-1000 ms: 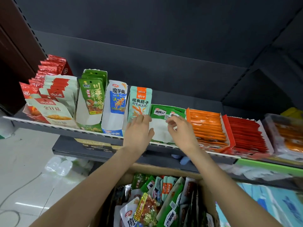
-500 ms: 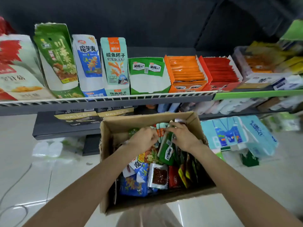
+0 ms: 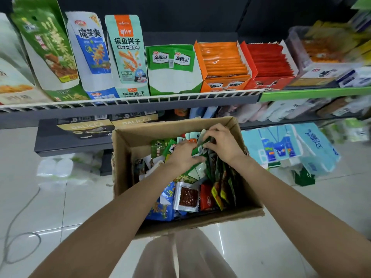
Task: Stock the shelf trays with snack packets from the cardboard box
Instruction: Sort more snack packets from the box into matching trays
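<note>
Fingers [image 3: 208, 135] of the right hand [image 3: 224, 145] curl over the tops of green packets [image 3: 197, 150] standing at the box's twelve o'clock end, pinching them, while the left hand [image 3: 181, 156] grips the same bunch from nine o'clock, probably to gather several at once. The cardboard box [image 3: 128, 157] sits low in front of the person, loose packets of mixed colours lying toward six o'clock. On the shelf [image 3: 128, 106] above, the green tray [image 3: 172, 77] at twelve o'clock holds packets only at its back, so it looks like the intended slot; the orange tray [image 3: 222, 65] and red tray [image 3: 269, 63], toward one o'clock, appear full.
</note>
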A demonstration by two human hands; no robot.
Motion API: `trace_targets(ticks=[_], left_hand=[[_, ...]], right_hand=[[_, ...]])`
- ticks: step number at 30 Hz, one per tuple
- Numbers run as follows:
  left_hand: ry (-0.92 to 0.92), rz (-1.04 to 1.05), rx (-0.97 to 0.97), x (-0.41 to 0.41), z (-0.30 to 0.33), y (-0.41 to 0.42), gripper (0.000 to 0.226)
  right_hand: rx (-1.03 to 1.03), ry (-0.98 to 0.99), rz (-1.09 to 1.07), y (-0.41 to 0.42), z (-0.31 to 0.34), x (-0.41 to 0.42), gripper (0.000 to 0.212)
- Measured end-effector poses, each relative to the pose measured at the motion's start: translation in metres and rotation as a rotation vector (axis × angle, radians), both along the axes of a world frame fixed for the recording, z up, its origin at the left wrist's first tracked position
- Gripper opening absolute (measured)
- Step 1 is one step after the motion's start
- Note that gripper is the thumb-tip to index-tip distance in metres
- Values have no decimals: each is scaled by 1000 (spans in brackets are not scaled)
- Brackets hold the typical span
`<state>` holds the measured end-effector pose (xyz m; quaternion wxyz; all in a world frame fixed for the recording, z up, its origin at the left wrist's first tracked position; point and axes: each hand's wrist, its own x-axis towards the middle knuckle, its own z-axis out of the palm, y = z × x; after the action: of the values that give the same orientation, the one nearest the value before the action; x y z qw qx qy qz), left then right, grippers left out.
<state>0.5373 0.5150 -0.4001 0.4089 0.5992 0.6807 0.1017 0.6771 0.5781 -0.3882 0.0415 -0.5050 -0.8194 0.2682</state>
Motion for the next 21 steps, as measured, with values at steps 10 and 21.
trace_targets(ticks=[10,21], left_hand=[[-151,330,-74,-39,-4,-18,44],[-392,430,71,-69,49,-20,26]], right_hand=[[-35,-361,201,-6,-11,16,20],[-233,285,106,11,68,-8,16]])
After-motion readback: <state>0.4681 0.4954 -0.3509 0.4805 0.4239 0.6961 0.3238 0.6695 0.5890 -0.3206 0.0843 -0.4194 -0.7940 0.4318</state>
